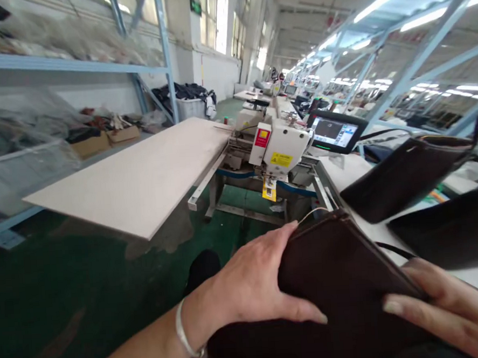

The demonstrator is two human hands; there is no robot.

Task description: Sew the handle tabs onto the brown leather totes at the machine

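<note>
A dark brown leather bag (342,270) fills the lower right of the head view, tilted, with a pale thread sticking out at its top corner. My left hand (257,280) grips its left edge, thumb lying across the front face and fingers behind. On the right edge my right hand (441,301) holds on, thumb in front and the other fingers mostly hidden. Beyond the bag stands a white sewing machine (287,143) with a yellow plate under its head. Two more dark brown bags (404,177) lie on the table to the right.
A pale tabletop (141,174) extends on the left, its corner jutting over the green floor. Metal rails (210,180) project from the machine. A control screen (335,131) stands behind it at right. Blue shelving (70,65) with plastic-wrapped goods lines the left wall.
</note>
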